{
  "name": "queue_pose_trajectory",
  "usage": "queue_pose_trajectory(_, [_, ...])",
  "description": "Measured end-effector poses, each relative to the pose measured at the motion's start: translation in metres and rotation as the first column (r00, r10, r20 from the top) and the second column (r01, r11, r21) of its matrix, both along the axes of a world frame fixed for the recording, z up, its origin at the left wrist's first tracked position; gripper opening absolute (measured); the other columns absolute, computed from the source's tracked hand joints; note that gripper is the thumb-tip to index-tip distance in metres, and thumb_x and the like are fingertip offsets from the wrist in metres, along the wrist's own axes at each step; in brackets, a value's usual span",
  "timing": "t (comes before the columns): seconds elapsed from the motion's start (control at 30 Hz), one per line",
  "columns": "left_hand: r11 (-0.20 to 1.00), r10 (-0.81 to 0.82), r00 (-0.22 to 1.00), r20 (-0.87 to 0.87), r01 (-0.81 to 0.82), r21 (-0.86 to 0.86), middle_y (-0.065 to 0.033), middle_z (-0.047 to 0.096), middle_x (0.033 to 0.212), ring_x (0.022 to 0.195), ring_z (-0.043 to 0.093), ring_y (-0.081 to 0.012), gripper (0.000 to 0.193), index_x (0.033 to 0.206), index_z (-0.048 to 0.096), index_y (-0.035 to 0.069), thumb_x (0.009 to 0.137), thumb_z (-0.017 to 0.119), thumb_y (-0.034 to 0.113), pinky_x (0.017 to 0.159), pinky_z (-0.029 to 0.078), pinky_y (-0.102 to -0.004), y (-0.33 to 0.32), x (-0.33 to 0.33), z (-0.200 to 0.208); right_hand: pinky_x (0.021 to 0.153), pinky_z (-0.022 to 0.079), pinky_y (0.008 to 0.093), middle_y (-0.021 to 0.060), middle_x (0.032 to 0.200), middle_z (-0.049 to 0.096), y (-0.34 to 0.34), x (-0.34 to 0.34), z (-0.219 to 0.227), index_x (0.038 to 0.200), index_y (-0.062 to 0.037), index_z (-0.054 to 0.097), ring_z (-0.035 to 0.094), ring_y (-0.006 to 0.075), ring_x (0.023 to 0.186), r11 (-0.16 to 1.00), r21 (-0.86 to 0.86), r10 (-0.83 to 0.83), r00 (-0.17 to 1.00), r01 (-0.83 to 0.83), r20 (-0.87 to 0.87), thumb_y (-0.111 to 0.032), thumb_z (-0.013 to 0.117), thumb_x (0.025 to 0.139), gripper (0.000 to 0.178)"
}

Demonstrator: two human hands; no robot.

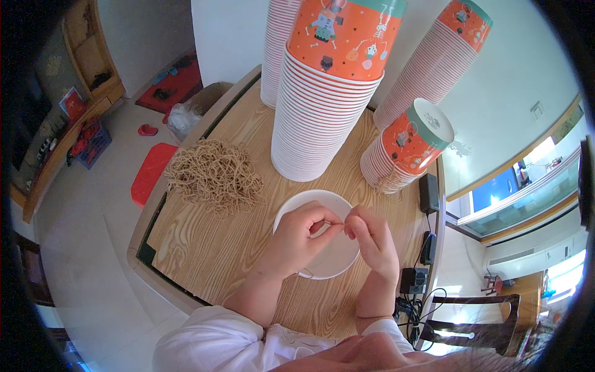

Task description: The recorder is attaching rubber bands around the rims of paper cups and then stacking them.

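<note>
Over one white tub (338, 263) at the near middle of the wood-grain surface (204, 260), pinching one thin tan cord (335, 224) between curled fingertips of left hand (299, 240) and right hand (376, 242), with one thin loop (306, 273), perhaps of the same cord, at the tub's near rim. Probably light, limp, fairly soft and easily tangled, so best taken between thumb and fingertip close to an end. To the left, one heap of tan cord (217, 177), strands uncountable; to the far middle and right, three tall cup stacks (325, 118) and one short cup stack (409, 139), all upside down, beside one small cord bunch (390, 181).
</note>
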State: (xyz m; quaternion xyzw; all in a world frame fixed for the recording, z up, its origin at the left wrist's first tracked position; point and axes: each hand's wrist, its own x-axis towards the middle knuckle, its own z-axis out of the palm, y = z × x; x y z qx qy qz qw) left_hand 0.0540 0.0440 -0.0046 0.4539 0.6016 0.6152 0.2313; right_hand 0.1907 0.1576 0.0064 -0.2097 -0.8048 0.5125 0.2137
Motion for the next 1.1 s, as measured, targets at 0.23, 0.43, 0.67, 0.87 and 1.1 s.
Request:
queue_pose_trajectory(0.23, [0.999,-0.013,0.999,0.05,0.015,-0.031,0.0023,0.056,0.069,0.057,0.044,-0.004,0.009,0.089,0.066,0.004,0.084,0.069,0.012,0.052,0.036,-0.0218,-0.001,0.0,0.001,0.066,0.044,0.0283,0.0079,0.075,0.056,-0.001,0.0,-0.001,0.088,0.002,0.055,0.053,0.0151,0.072,0.999,0.036,0.021,0.998,-0.019,-0.062,-0.006,0.054,0.093,0.009])
queue_pose_trajectory(0.43, [0.997,-0.008,0.993,0.117,-0.001,0.079,0.0026,0.057,0.069,0.059,0.045,-0.0023,0.008,0.09,0.065,0.004,0.086,0.066,0.011,0.052,0.037,-0.0206,0.004,0.003,-0.009,0.07,0.045,0.0274,0.0084,0.079,0.057,-0.002,0.0,0.004,0.091,0.0013,0.055,0.055,0.0155,0.074,0.992,0.122,0.022,0.993,-0.008,-0.113,-0.001,0.058,0.089,0.004])
queue_pose_trajectory(0.67, [1.0,-0.009,0.999,0.046,0.009,0.003,-0.0024,0.054,0.066,0.054,0.041,-0.0101,0.01,0.087,0.064,0.002,0.082,0.068,0.009,0.051,0.036,-0.0261,0.004,-0.001,-0.008,0.07,0.047,0.0293,0.0105,0.081,0.06,0.0,-0.001,0.001,0.092,0.0011,0.057,0.06,0.0202,0.077,0.971,0.24,0.025,0.994,0.001,-0.104,0.001,0.063,0.085,0.009])
queue_pose_trajectory(0.87, [0.998,0.063,0.995,-0.075,-0.063,0.004,-0.0001,0.053,0.071,0.059,0.042,-0.0081,0.007,0.082,0.064,0.005,0.08,0.07,0.007,0.053,0.035,-0.0243,0.005,-0.003,-0.013,0.072,0.049,0.0337,0.012,0.085,0.061,0.015,-0.001,-0.003,0.098,-0.0012,0.058,0.061,0.0256,0.079,0.881,0.447,-0.174,0.985,0.156,-0.001,-0.004,0.065,0.082,0.018])
queue_pose_trajectory(1.1, [0.98,0.189,0.946,-0.265,-0.199,-0.009,-0.0089,0.059,0.099,0.093,0.059,-0.0235,0.008,0.08,0.063,0.005,0.077,0.071,0.007,0.081,0.048,-0.0336,0.002,-0.007,-0.011,0.062,0.049,0.0378,0.0156,0.075,0.062,0.02,-0.007,-0.021,0.098,-0.0041,0.062,0.062,0.0328,0.065,0.851,0.522,-0.254,0.915,0.058,0.313,-0.01,0.062,0.081,0.018])
